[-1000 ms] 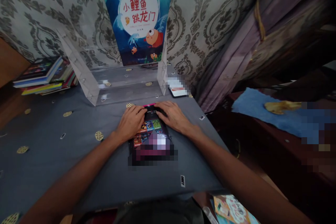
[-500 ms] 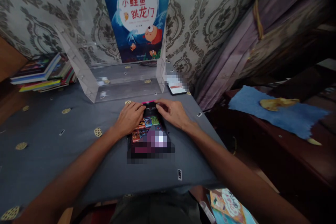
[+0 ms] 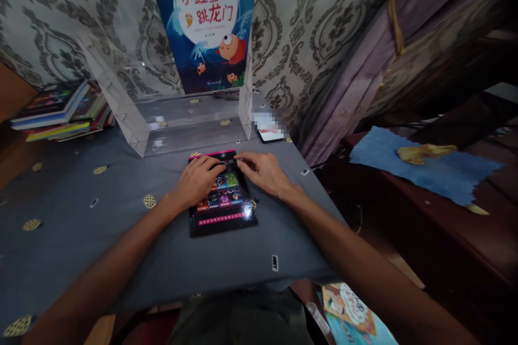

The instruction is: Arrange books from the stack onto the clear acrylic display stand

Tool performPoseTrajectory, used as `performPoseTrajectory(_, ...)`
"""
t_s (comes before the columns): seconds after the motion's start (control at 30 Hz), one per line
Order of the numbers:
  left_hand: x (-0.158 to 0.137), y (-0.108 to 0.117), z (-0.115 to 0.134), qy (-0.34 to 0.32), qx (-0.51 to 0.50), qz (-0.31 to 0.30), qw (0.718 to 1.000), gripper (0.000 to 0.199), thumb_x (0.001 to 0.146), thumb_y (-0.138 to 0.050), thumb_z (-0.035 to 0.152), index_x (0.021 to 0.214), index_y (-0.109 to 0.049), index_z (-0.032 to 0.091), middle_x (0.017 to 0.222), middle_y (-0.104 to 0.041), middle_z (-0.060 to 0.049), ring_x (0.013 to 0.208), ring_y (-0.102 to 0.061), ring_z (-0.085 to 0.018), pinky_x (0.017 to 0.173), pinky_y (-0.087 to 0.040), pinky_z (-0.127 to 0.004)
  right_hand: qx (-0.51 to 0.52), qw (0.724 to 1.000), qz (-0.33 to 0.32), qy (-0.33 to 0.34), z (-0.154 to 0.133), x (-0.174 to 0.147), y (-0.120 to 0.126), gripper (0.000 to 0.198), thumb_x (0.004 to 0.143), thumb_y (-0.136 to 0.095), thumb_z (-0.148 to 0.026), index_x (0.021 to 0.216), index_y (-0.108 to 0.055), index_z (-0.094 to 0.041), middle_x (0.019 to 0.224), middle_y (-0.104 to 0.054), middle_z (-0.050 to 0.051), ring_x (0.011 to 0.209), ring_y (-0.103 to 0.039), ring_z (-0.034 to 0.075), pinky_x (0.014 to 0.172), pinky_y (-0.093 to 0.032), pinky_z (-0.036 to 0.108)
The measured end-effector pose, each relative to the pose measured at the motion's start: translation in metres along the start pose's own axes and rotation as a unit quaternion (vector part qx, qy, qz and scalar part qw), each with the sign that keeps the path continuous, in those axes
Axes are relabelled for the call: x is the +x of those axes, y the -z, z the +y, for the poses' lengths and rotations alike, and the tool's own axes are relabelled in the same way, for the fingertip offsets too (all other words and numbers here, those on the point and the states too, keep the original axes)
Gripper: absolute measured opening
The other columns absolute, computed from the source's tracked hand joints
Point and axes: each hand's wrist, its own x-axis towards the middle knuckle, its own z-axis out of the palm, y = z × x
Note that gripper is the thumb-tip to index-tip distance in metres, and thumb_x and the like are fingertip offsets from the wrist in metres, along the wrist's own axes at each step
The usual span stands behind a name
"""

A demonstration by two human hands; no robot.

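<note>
A black book (image 3: 226, 218) with pink bands and rows of small colourful pictures lies flat on the grey cloth, light glinting off its lower right corner. My left hand (image 3: 198, 180) rests palm down over its upper left part, fingers stretched and covering some of the pictures. At the upper right edge is my right hand (image 3: 265, 172), its thumb and forefinger slightly apart and the other fingers curled out of sight. Its fingertips are at the cover's edge; whether they press on it I cannot tell. Neither hand lifts the book.
Behind the book stands a clear acrylic stand (image 3: 135, 129), with a blue picture book (image 3: 210, 64) upright at the back. A phone (image 3: 270, 132) lies to its right. Stacked books (image 3: 60, 110) sit at the left. A blue cloth (image 3: 416, 167) lies on dark red furniture at the right.
More of the book's pink top edge and left side now shows beside my left hand. Both hands stay near its upper part. The view has shifted slightly.
</note>
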Motion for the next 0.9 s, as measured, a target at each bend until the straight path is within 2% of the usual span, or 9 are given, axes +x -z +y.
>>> performPoseTrajectory(0.17,-0.008,0.011,0.026,-0.066,-0.079,-0.014,0.995,0.027,0.099,-0.045,0.017,0.116,-0.065,0.020,0.117,-0.066,-0.009,0.110,-0.058,-0.023,0.092,-0.050,-0.041,0.023,1.000,0.000,0.012,0.001,-0.015,0.000,0.029,0.095,-0.051,-0.027,0.112,-0.073,-0.020,0.090,-0.078,0.004,0.069,-0.066,0.016,0.063,-0.047,0.026)
performPoseTrajectory(0.37,-0.017,0.014,0.046,-0.123,-0.075,-0.027,0.989,0.028,0.098,-0.045,0.014,0.116,-0.065,0.018,0.116,-0.066,-0.010,0.110,-0.059,-0.025,0.092,-0.050,-0.043,0.065,0.997,-0.011,0.033,-0.005,-0.049,0.001,0.029,0.096,-0.050,-0.027,0.111,-0.073,-0.020,0.098,-0.078,0.005,0.082,-0.070,0.019,0.072,-0.052,0.028)
performPoseTrajectory(0.53,-0.019,0.012,0.045,-0.122,-0.082,-0.029,0.989,0.030,0.098,-0.042,0.014,0.117,-0.065,0.019,0.120,-0.065,-0.010,0.111,-0.058,-0.025,0.095,-0.048,-0.043,0.091,0.995,-0.002,0.032,-0.011,-0.075,0.002,0.027,0.097,-0.049,-0.028,0.109,-0.073,-0.021,0.102,-0.077,0.006,0.090,-0.071,0.020,0.074,-0.055,0.028)
performPoseTrajectory(0.67,-0.020,0.013,0.046,-0.124,-0.096,-0.016,0.988,0.026,0.101,-0.046,0.028,0.116,-0.064,0.018,0.120,-0.065,-0.011,0.112,-0.057,-0.026,0.095,-0.047,-0.044,0.105,0.994,0.011,0.035,-0.017,-0.093,0.002,0.026,0.097,-0.050,-0.026,0.108,-0.072,-0.021,0.100,-0.077,0.005,0.090,-0.072,0.019,0.079,-0.057,0.030)
performPoseTrajectory(0.77,-0.021,0.015,0.048,-0.122,-0.102,-0.017,0.987,0.032,0.099,-0.050,0.041,0.116,-0.063,0.018,0.119,-0.064,-0.012,0.111,-0.056,-0.027,0.095,-0.046,-0.045,0.108,0.993,0.011,0.036,-0.021,-0.106,0.003,0.025,0.097,-0.050,-0.026,0.108,-0.072,-0.024,0.098,-0.077,0.005,0.088,-0.072,0.019,0.079,-0.057,0.032)
performPoseTrajectory(0.9,-0.022,0.013,0.050,-0.122,-0.092,-0.012,0.988,0.036,0.097,-0.053,0.046,0.117,-0.062,0.018,0.119,-0.063,-0.012,0.112,-0.054,-0.029,0.094,-0.045,-0.046,0.103,0.993,0.013,0.062,-0.025,-0.119,0.005,0.023,0.097,-0.051,-0.025,0.107,-0.072,-0.022,0.089,-0.076,0.005,0.081,-0.070,0.018,0.072,-0.057,0.031)
